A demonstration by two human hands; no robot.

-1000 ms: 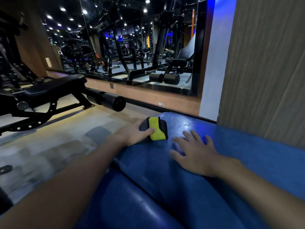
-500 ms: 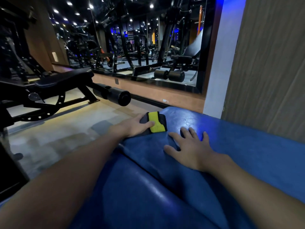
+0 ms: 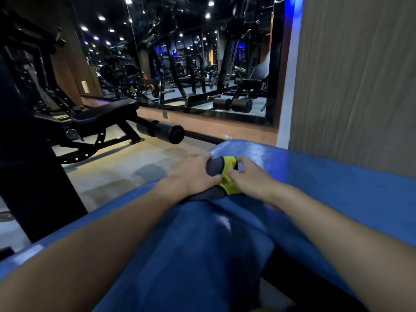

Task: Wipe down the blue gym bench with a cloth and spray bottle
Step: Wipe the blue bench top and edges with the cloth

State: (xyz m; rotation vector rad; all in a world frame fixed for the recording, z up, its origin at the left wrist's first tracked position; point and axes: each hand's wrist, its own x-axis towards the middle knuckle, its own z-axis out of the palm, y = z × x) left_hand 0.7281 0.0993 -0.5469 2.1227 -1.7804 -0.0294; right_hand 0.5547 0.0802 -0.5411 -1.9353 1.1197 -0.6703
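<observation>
**Risk.** The left hand (image 3: 191,174) curls its fingers over the grey end of the yellow-and-grey cloth (image 3: 227,165), close to the bench's floor-side edge. If that hold loosens, the cloth would likely drop to the floor. The right hand (image 3: 249,179) pinches the yellow part between thumb and fingers, and opposed pulls could bunch the cloth into a narrow wiping face. No spray bottle is in view, so a dry pass is possible.

**Location.** The cloth sits between both grips and touches each. The blue gym bench (image 3: 337,183) lies beneath it and extends right of the hands.
</observation>
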